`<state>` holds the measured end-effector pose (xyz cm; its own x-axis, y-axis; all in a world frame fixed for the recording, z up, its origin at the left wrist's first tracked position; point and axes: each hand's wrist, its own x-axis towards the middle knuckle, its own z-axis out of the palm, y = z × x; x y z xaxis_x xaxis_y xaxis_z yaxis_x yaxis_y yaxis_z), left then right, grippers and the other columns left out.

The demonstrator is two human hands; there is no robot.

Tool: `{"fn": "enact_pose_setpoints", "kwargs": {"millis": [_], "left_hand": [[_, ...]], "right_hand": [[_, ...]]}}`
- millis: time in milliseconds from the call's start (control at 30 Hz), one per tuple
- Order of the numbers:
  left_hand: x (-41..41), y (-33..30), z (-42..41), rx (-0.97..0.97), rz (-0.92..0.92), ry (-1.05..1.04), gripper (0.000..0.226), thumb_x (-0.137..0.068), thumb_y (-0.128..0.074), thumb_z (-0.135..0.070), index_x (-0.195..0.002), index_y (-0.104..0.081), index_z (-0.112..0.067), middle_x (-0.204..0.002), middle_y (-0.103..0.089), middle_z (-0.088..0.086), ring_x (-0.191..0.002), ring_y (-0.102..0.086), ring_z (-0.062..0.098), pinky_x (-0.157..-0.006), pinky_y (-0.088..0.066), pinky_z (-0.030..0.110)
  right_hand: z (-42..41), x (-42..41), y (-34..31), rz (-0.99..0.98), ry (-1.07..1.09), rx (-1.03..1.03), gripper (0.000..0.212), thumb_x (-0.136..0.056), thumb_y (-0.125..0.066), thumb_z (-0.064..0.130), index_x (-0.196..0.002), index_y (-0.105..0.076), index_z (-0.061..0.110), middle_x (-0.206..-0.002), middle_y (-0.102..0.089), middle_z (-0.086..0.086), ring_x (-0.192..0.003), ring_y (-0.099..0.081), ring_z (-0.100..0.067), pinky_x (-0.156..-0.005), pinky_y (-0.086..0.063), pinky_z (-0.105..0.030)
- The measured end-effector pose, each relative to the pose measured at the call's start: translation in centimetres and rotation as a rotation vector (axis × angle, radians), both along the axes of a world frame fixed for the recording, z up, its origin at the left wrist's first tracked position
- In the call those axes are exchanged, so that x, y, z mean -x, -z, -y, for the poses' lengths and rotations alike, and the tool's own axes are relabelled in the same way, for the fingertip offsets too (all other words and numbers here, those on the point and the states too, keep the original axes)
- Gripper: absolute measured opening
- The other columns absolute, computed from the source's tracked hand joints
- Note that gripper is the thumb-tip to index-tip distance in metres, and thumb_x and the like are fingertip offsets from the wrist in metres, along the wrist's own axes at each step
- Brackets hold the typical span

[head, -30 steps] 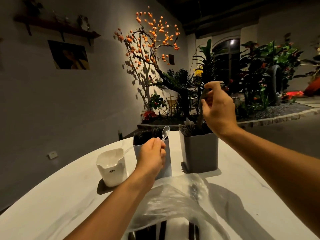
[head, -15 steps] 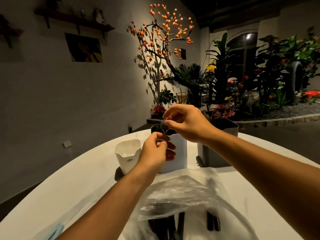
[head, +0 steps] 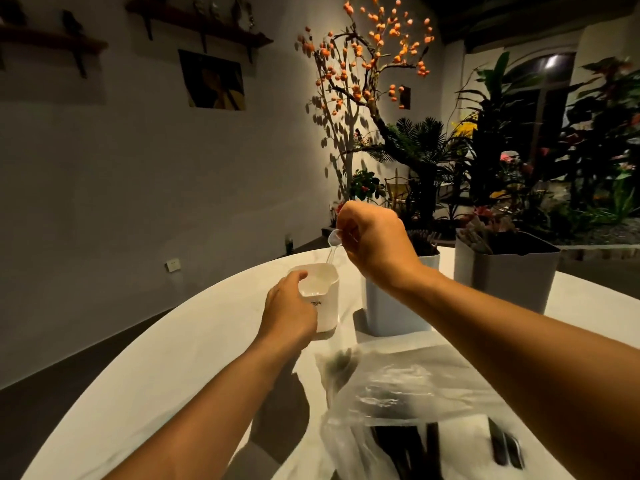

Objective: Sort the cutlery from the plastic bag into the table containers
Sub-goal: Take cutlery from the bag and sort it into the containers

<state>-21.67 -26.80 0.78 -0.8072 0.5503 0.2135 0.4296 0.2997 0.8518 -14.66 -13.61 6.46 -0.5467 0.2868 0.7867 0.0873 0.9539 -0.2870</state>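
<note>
My right hand (head: 374,240) pinches a small clear plastic spoon (head: 334,241) by its bowl end, handle pointing down over the white container (head: 327,299). My left hand (head: 289,308) grips the near side of that white container. Behind my right wrist stands a light grey container (head: 391,313) holding dark cutlery. A darker grey container (head: 509,271) with more cutlery stands to the right. The clear plastic bag (head: 408,389) lies at the table's near edge with several black cutlery pieces (head: 408,445) inside.
The round white table (head: 173,368) drops off to a dark floor on the left. Beyond the table stand a tree with orange fruit (head: 374,57) and dense plants (head: 554,150). The left wall carries shelves and a picture.
My right hand took the clear spoon from my left hand and carried it left, over the white container. My left hand let go and moved onto the white container.
</note>
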Motion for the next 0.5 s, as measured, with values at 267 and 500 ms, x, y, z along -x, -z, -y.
{"fn": "enact_pose_setpoints", "kwargs": {"millis": [267,500], "left_hand": [[2.7,2.6,-0.1,0.250,-0.193,-0.047,0.069,-0.092,-0.062,-0.009,-0.151,-0.030,-0.025,-0.157,-0.028,-0.001,-0.145,-0.028,0.024,-0.116,-0.031,0.045],[3.6,3.3,-0.1,0.125,-0.116,-0.062,0.069,-0.090,-0.065,-0.003,-0.147,-0.036,-0.027,-0.152,-0.036,0.000,-0.136,-0.040,0.028,-0.106,-0.044,0.049]], "right_hand": [[-0.7,6.0,4.0,0.189,0.096,-0.151,0.008,-0.091,-0.064,0.008,-0.092,-0.059,0.015,-0.091,-0.063,-0.005,-0.077,-0.059,-0.023,-0.066,-0.056,-0.040],[-0.3,6.7,5.7,0.558,0.082,-0.088,0.037,-0.090,-0.063,0.003,-0.125,-0.067,0.017,-0.127,-0.064,-0.007,-0.119,-0.054,-0.024,-0.091,-0.052,-0.035]]}}
